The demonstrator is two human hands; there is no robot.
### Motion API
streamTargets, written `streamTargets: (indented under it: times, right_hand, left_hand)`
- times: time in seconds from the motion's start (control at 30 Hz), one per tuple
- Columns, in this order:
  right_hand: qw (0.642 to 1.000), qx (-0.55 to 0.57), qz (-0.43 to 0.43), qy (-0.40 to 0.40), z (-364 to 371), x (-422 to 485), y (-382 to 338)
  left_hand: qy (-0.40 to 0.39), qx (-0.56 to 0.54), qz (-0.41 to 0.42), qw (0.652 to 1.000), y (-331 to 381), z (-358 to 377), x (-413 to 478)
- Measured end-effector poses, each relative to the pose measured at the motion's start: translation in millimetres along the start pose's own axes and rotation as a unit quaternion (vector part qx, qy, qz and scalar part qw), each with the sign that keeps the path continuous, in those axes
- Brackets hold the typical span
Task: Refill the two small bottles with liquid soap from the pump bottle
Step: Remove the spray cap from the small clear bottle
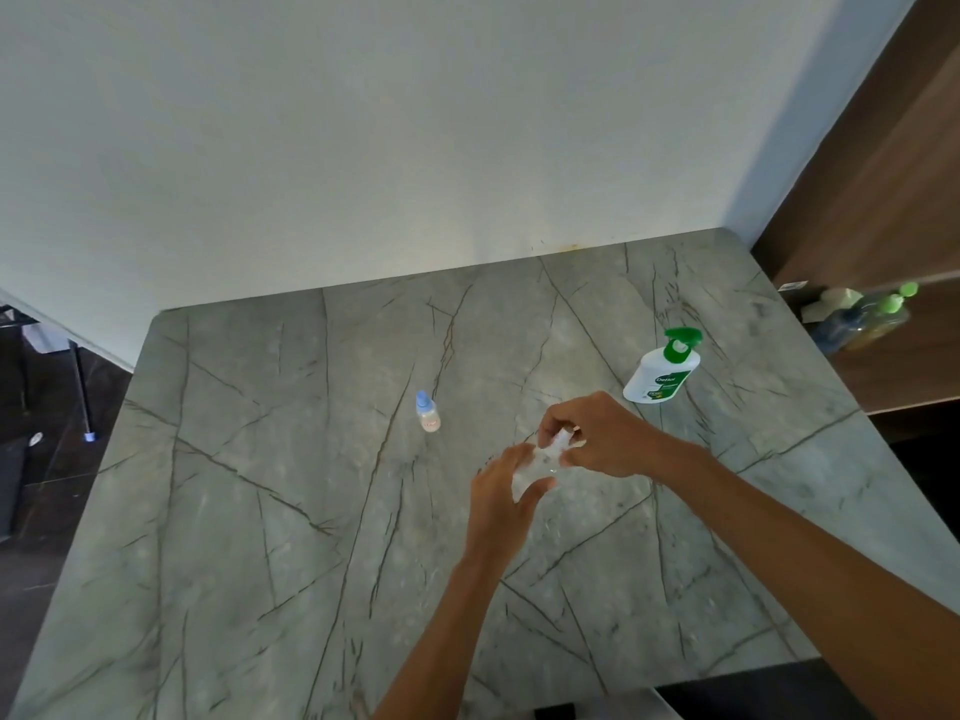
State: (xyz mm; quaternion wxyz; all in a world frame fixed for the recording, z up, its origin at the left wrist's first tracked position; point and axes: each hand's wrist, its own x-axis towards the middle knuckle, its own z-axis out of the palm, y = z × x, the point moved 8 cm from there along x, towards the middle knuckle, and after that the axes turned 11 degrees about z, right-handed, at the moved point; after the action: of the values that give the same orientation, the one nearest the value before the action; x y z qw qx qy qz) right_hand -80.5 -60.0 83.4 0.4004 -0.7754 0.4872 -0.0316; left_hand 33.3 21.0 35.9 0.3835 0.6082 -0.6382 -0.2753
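A small clear bottle (540, 462) is held tilted above the middle of the grey veined counter (291, 511). My left hand (504, 491) wraps its body from below. My right hand (602, 436) pinches its white cap end from the upper right. A second small bottle (428, 413) with a blue cap stands upright on the counter, to the left of my hands. The white pump bottle (662, 368) with a green pump stands at the right rear of the counter, beyond my right hand.
A white wall runs along the counter's far edge. To the right a wooden shelf holds several bottles (862, 317) with green caps. The counter's left edge drops to a dark floor with a mop handle (80, 387).
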Motion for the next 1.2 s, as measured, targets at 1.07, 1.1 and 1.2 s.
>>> streamTargets:
  times: [1.07, 1.1, 1.2]
  right_hand:
    - [0.992, -0.006, 0.020, 0.121, -106, -12, -2]
    - [0.991, 0.009, 0.021, 0.132, -110, -11, -2]
    - [0.987, 0.052, 0.023, 0.152, -106, 0, -1]
  left_hand:
    - [0.054, -0.014, -0.089, 0.994, -16, -4, -27]
    - [0.059, -0.015, -0.093, 0.994, -17, -7, -28]
    - [0.072, -0.030, -0.106, 0.991, -15, -15, -32]
